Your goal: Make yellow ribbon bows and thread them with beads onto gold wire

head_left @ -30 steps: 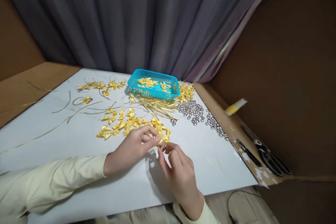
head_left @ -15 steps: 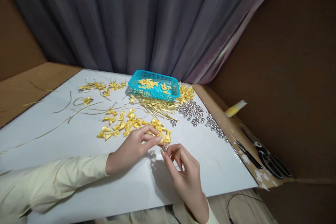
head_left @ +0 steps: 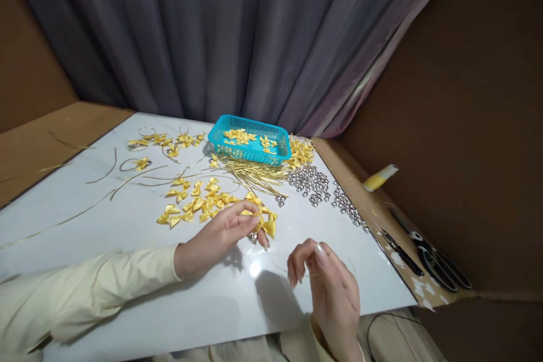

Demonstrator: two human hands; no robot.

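My left hand (head_left: 240, 227) pinches a yellow ribbon bow (head_left: 268, 228) above the white board, its fingertips closed around the bow's middle. Small shiny silver bells (head_left: 253, 237) hang just under those fingers. To the right and nearer me, my right hand (head_left: 324, 283) is raised off the board with its fingers curled in. A very thin gold cord shows faintly by its fingertips; where the cord runs is hard to follow. Beyond the left hand lies a spread of loose yellow bows (head_left: 207, 201).
A blue plastic basket (head_left: 250, 155) holds more yellow pieces. Before it lie gold cords (head_left: 257, 175); silver bells (head_left: 311, 181) spread rightward. Looped bow pieces (head_left: 169, 141) rest at the far left. Scissors (head_left: 436, 266), a cutting tool (head_left: 403, 251) and a yellow spool (head_left: 380, 177) line the right edge.
My right hand has left the bells beside my left hand and moved right, turning with curled fingers. My left hand still holds the bow, the bells now hanging below its fingers.
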